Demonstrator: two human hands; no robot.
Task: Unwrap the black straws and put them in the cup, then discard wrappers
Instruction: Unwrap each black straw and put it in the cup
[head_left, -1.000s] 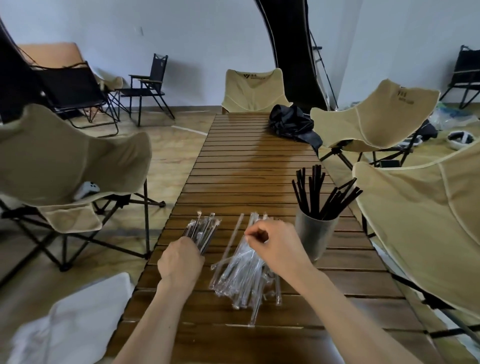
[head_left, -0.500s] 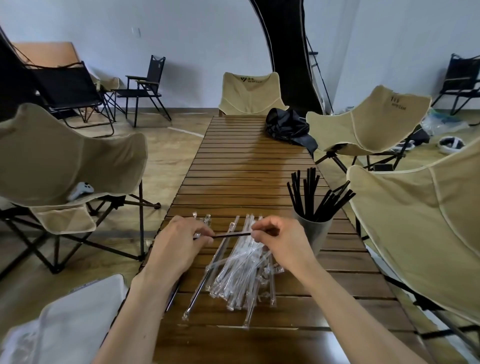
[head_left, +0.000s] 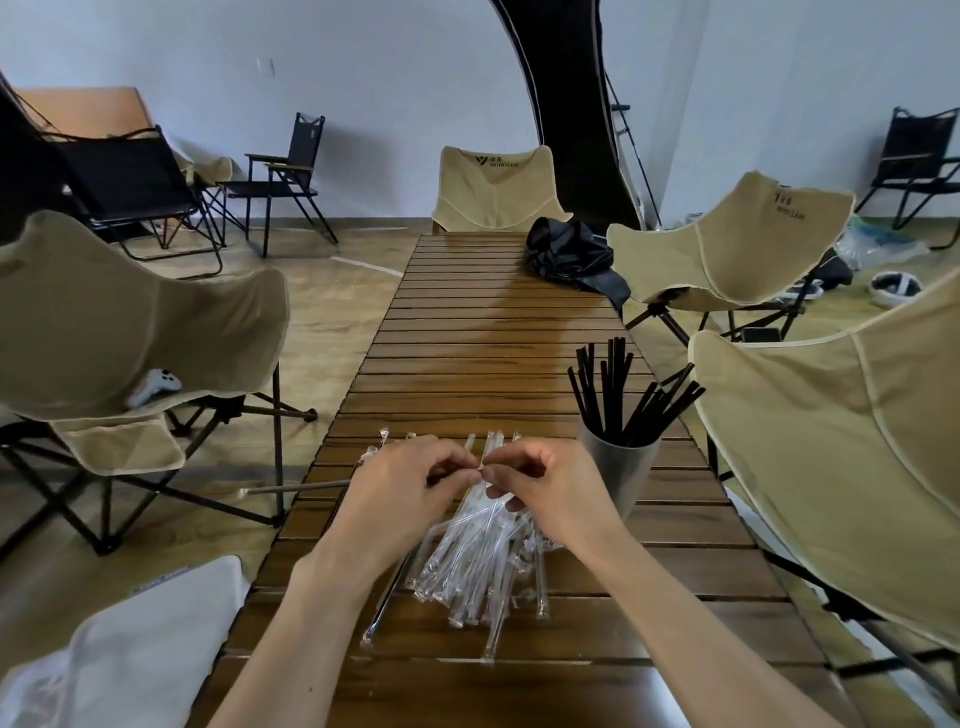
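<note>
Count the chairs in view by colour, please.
Beige chairs: 4
Black chairs: 3
Total: 7

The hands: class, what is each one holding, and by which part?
Both hands, left and right, pinch one wrapped straw at its right end, where their fingertips meet; its length juts left past the table edge.
</note>
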